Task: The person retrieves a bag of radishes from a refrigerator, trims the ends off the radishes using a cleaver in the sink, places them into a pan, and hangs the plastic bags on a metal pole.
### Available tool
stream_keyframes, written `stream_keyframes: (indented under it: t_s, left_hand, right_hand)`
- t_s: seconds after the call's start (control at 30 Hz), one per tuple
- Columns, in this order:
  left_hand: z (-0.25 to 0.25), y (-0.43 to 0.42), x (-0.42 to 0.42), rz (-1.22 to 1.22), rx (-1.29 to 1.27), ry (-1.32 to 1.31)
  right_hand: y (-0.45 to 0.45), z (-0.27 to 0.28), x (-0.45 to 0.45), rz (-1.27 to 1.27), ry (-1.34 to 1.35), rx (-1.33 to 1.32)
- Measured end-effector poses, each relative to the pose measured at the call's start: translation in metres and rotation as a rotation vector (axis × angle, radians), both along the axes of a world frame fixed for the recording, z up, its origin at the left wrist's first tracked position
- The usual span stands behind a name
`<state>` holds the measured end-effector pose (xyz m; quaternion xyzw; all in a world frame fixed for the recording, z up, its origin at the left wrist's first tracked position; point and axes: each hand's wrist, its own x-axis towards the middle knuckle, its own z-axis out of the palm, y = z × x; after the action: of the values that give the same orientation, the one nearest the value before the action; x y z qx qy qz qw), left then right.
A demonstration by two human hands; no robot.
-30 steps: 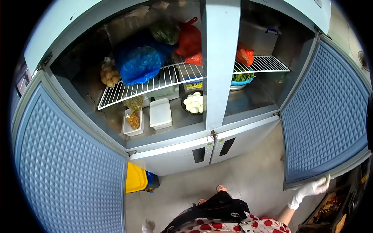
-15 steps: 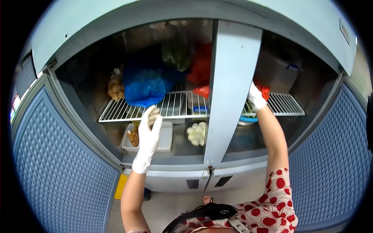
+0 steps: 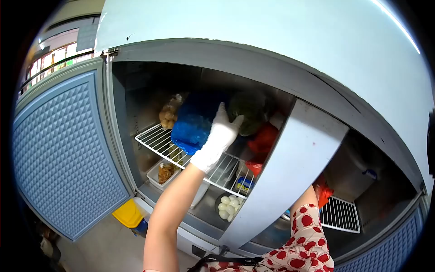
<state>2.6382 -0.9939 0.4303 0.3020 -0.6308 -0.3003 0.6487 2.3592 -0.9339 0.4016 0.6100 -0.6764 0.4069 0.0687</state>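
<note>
My left hand (image 3: 221, 133), in a white glove, reaches over the wire shelf (image 3: 156, 140) inside the fridge. Its fingers are stretched out, thumb apart, and nothing shows in its grip. Beside it on the left lies a blue plastic bag (image 3: 188, 131); whether they touch I cannot tell. Just beyond the fingers is a clear bag of something green (image 3: 248, 109), and a red plastic bag (image 3: 263, 143) sits right of the hand. My right forearm goes in behind the middle post (image 3: 294, 167), which hides that hand. Near this arm is a red-orange bag (image 3: 323, 192).
A bag of round tan items (image 3: 169, 115) is at the shelf's left. Below stand a white tray (image 3: 156, 176) with a bag of brown food (image 3: 166, 173) and a bowl of peeled white eggs (image 3: 229, 206). The quilted left door (image 3: 68, 149) hangs wide open. A yellow lid (image 3: 129, 214) is beneath it.
My left hand has moved up and deeper, from in front of the shelf to over it beside the blue bag. My right hand has gone behind the post. The view has tilted and shifted.
</note>
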Motion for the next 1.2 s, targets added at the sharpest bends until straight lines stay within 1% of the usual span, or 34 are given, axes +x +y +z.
stream_keyframes:
  t_s: [0.1, 0.13, 0.23, 0.27, 0.3, 0.37, 0.4, 0.5, 0.53, 0.63, 0.7, 0.77, 0.83, 0.9, 0.93, 0.97, 1.03, 1.2]
  left_hand:
    - [0.015, 0.003, -0.013, 0.015, 0.202, -0.202]
    - [0.017, 0.005, -0.017, 0.098, 0.214, -0.281]
    - [0.027, 0.025, -0.029, -0.299, 0.667, -0.127]
    - [0.011, 0.013, -0.045, -0.169, 0.627, -0.240]
    - [-0.008, 0.007, -0.058, 0.073, 0.460, -0.384]
    - [-0.029, 0.006, -0.068, 0.153, 0.385, -0.481]
    - [-0.035, 0.004, -0.068, 0.109, 0.389, -0.465]
    - [-0.072, 0.004, -0.077, -0.001, 0.367, -0.076]
    - [-0.074, 0.018, -0.073, -0.050, 0.370, 0.083]
    - [-0.078, 0.051, -0.058, -0.126, 0.563, 0.260]
    - [-0.091, 0.055, -0.058, -0.147, 0.532, 0.263]
    - [-0.093, 0.058, -0.055, -0.174, 0.511, 0.306]
    - [-0.089, 0.062, -0.050, -0.178, 0.510, 0.281]
    - [-0.081, 0.071, -0.040, -0.093, 0.509, 0.160]
    - [-0.148, 0.018, -0.063, 0.209, 0.074, -0.042]
    - [-0.140, 0.026, -0.059, 0.084, 0.218, 0.084]
    - [-0.107, 0.052, -0.048, -0.172, 0.519, 0.336]
    - [-0.106, 0.054, -0.046, -0.183, 0.539, 0.329]
  right_hand:
    - [0.007, -0.001, -0.006, -0.011, 0.019, -0.013]
    - [0.009, -0.003, -0.008, -0.014, 0.027, -0.013]
    - [0.019, -0.006, -0.011, -0.023, 0.046, -0.024]
    - [0.021, -0.006, -0.013, -0.027, 0.052, -0.028]
    - [0.024, -0.006, -0.014, -0.031, 0.062, -0.032]
    - [0.030, -0.008, -0.016, -0.041, 0.069, -0.037]
    - [0.034, -0.009, -0.017, -0.045, 0.076, -0.040]
    - [0.043, -0.011, -0.020, -0.060, 0.089, -0.052]
    - [0.046, -0.010, -0.021, -0.066, 0.093, -0.059]
    - [0.054, -0.010, -0.023, -0.076, 0.107, -0.072]
    - [0.060, -0.011, -0.024, -0.084, 0.111, -0.080]
    - [0.064, -0.010, -0.027, -0.092, 0.128, -0.089]
    - [0.070, -0.009, -0.028, -0.096, 0.144, -0.102]
    - [0.077, -0.006, -0.030, -0.102, 0.159, -0.116]
    - [0.080, -0.005, -0.031, -0.108, 0.166, -0.121]
    - [0.083, -0.004, -0.032, -0.113, 0.171, -0.126]
    - [0.089, -0.004, -0.034, -0.119, 0.176, -0.131]
    - [0.107, 0.005, -0.045, -0.142, 0.204, -0.152]
